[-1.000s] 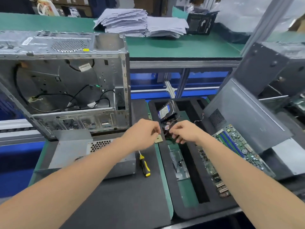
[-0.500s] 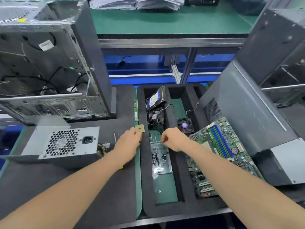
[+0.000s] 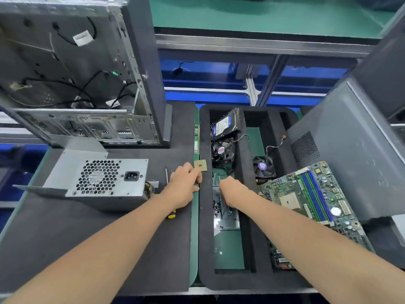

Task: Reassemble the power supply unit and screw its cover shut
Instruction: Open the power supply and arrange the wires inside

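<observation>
Head view: both forearms reach forward, palms down. Left hand [image 3: 184, 186] is knuckles-up, fingers curled, pinching a small square tan chip [image 3: 200, 165] at its tips. Right hand [image 3: 232, 190] dips curled fingers into a slot of the black foam tray [image 3: 205, 249]; whether it grips anything cannot be told. Power supply unit [image 3: 103, 181], a grey sheet-metal box with honeycomb vent and socket, lies on the tabletop [image 3: 65, 238] left of the left hand, near but apart. A yellow-handled screwdriver [image 3: 171, 215] lies beneath the left wrist.
</observation>
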### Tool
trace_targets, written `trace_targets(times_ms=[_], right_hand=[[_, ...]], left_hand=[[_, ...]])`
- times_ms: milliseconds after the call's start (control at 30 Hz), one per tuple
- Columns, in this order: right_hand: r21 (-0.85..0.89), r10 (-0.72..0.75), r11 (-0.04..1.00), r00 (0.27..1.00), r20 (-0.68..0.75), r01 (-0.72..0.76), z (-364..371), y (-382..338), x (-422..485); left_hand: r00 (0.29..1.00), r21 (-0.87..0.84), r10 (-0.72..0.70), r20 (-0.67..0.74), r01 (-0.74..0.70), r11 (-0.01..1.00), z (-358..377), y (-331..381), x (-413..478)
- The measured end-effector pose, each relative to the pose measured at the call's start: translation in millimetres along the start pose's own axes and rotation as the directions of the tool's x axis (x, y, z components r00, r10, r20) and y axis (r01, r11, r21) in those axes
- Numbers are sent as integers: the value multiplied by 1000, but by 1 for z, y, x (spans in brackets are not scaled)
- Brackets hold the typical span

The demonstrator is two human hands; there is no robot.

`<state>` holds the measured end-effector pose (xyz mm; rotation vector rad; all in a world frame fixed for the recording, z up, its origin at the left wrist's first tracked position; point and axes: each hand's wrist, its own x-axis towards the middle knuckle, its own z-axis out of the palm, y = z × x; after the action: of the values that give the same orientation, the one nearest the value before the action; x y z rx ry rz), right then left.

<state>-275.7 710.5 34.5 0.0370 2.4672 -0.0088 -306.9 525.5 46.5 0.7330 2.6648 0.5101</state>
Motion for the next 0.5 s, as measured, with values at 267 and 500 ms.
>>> trace_targets(times_ms=[267,500], right_hand=[[-91,-8,996,1000,9,9,20,-3,4],[-190,-44,980,996,83,59,24,-3,2]], left_hand=[[1000,-54,1,-12,-2,999,5,-3,2],[1000,-48,-3,-11,2,999,9,-4,4]])
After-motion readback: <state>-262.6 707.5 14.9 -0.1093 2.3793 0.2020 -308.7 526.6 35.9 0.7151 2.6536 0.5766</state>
